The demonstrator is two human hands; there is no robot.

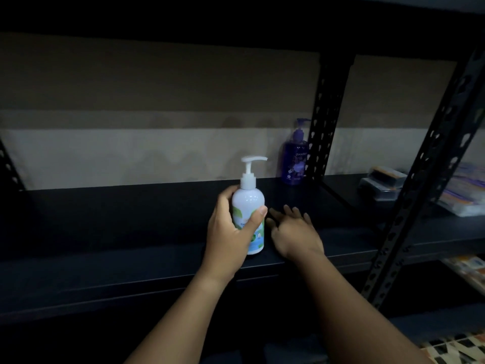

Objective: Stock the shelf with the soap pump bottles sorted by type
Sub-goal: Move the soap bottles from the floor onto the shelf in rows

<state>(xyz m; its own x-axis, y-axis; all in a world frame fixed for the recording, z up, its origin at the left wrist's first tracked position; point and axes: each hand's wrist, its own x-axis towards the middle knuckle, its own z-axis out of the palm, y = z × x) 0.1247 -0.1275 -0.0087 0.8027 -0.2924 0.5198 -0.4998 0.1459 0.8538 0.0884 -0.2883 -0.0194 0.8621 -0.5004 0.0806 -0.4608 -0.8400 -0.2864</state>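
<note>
A white pump bottle [249, 198] with a green and blue label stands upright near the front of the dark shelf board [131, 227]. My left hand [231, 232] is wrapped around its body. My right hand [294, 232] hovers just right of the bottle, fingers spread, holding nothing. A purple pump bottle [295, 156] stands upright at the back right of the same shelf, beside the rear upright post.
A black perforated post [325, 116] stands at the back and another black perforated post [425, 179] at the front right. Beyond them, the neighbouring shelf holds packaged goods [383, 182]. More packages [467, 269] lie on the shelf below at the right.
</note>
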